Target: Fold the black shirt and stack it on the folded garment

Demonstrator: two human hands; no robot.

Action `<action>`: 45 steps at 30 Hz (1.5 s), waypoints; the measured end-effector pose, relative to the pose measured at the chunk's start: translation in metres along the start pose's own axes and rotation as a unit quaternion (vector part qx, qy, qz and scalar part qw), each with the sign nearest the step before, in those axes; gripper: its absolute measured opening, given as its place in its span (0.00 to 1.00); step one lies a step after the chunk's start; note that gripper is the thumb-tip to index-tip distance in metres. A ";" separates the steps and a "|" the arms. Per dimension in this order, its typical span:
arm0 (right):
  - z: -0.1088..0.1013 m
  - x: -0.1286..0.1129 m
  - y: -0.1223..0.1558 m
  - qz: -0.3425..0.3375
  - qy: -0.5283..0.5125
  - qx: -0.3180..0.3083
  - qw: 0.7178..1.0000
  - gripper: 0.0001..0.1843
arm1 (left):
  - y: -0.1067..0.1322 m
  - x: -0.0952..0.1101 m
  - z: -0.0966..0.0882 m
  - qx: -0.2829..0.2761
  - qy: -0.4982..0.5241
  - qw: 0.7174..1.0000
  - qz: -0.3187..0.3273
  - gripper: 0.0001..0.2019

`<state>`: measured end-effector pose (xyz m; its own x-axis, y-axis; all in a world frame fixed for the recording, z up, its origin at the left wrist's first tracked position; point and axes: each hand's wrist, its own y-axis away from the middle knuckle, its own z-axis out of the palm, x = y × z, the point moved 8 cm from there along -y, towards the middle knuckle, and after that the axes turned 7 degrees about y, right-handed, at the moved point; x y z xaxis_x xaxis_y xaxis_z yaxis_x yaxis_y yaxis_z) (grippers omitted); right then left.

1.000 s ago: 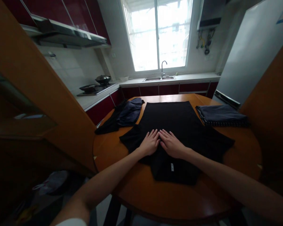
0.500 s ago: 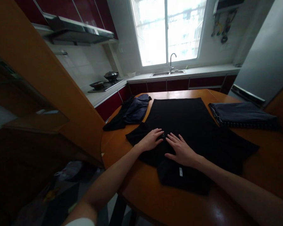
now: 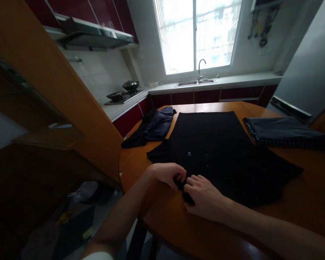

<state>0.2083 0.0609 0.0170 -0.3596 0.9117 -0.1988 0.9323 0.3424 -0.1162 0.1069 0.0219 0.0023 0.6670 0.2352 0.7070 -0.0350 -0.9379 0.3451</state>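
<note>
Black cloth covers the middle of the round wooden surface [image 3: 162,220]: a black shirt [image 3: 219,151] lies flat, its hem toward the far edge and its neck end toward the person at the near edge. A tiny pale mark shows on its chest. Both hands meet at that near end. The left hand [image 3: 168,172] curls over a bunched bit of the fabric, and the right hand [image 3: 204,196] pinches the same dark fold just beside it, fingers closed on cloth and thumbs tucked in. The two hands touch or nearly touch; I cannot tell which.

By my reckoning the step in hand is gathering the collar end, with the body of the garment already spread smooth. A clean next move would call for an even grip on both sides and a straight pull, so the sleeves, which splay out to left and right, do not drag or crease.

Farther out, a crumpled dark blue garment [image 3: 154,126] sits at the far left of the shirt, touching its sleeve, and a folded grey garment [image 3: 283,131] rests at the far right, just apart from it.
</note>
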 end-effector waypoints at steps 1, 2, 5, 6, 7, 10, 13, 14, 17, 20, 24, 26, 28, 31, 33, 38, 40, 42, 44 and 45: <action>0.001 0.000 0.000 0.000 -0.004 -0.002 1.000 0.10 | 0.000 0.002 0.001 -0.004 -0.006 1.000 0.003 0.14; 0.002 0.000 -0.001 0.000 -0.009 -0.002 1.000 0.08 | 0.001 0.003 0.001 -0.005 -0.011 1.000 0.005 0.13; 0.003 0.000 -0.002 0.001 -0.028 -0.002 1.000 0.06 | 0.005 0.004 0.000 -0.002 -0.015 1.000 0.013 0.11; 0.004 0.000 -0.002 0.000 -0.034 -0.003 0.999 0.05 | 0.007 0.003 -0.001 0.001 -0.012 1.000 0.020 0.11; 0.004 0.000 -0.002 -0.001 -0.042 -0.005 0.999 0.05 | 0.009 0.002 -0.002 0.003 -0.008 1.000 0.026 0.12; 0.003 -0.001 -0.001 -0.005 -0.069 -0.017 0.997 0.06 | 0.015 0.000 -0.006 0.009 0.007 0.999 0.037 0.09; -0.005 -0.001 0.001 -0.005 -0.111 -0.019 0.994 0.09 | 0.015 0.002 -0.012 0.024 0.014 0.999 0.042 0.01; -0.008 0.000 0.002 -0.005 -0.129 -0.018 0.991 0.10 | 0.013 0.005 -0.016 0.052 0.013 0.997 0.048 0.04; -0.022 0.013 0.001 0.009 -0.179 -0.001 0.984 0.14 | 0.005 0.014 -0.032 0.201 -0.008 0.977 0.069 0.13; -0.038 0.048 -0.001 0.038 -0.194 0.063 0.978 0.14 | -0.011 0.016 -0.022 0.264 -0.066 0.960 0.071 0.22; -0.042 0.112 -0.001 0.090 -0.138 0.148 0.975 0.19 | -0.032 0.005 0.010 0.191 -0.177 0.965 0.020 0.31; -0.036 0.136 -0.001 0.110 -0.102 0.167 0.974 0.22 | -0.033 0.004 0.014 0.174 -0.197 0.965 0.007 0.32; -0.025 0.148 -0.003 0.121 -0.071 0.161 0.977 0.25 | -0.031 0.009 0.010 0.191 -0.192 0.962 0.008 0.31; -0.002 0.152 -0.008 0.139 -0.029 0.100 0.985 0.28 | -0.030 0.019 0.006 0.217 -0.191 0.957 0.024 0.31; 0.011 0.148 -0.010 0.143 -0.003 0.053 0.988 0.30 | -0.034 0.023 0.014 0.194 -0.208 0.958 0.032 0.34; 0.022 0.146 -0.010 0.163 0.026 0.017 0.986 0.33 | -0.038 0.021 0.026 0.170 -0.233 0.957 0.021 0.38; 0.023 0.148 -0.008 0.172 0.028 0.012 0.985 0.34 | -0.038 0.022 0.025 0.172 -0.235 0.956 0.023 0.37; 0.023 0.150 -0.007 0.174 0.028 0.006 0.984 0.35 | -0.037 0.022 0.022 0.174 -0.234 0.956 0.024 0.38; 0.023 0.150 -0.007 0.175 0.031 0.002 0.984 0.36 | -0.035 0.020 0.016 0.182 -0.229 0.956 0.012 0.37; 0.023 0.150 -0.007 0.178 0.032 0.001 0.984 0.36 | -0.034 0.016 0.012 0.191 -0.226 0.955 -0.003 0.37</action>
<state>0.1471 0.1898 -0.0343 -0.0081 0.9862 -0.1654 0.9986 -0.0006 -0.0525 0.1271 0.0544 -0.0055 0.9224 0.1877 0.3377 0.1860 -0.9818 0.0376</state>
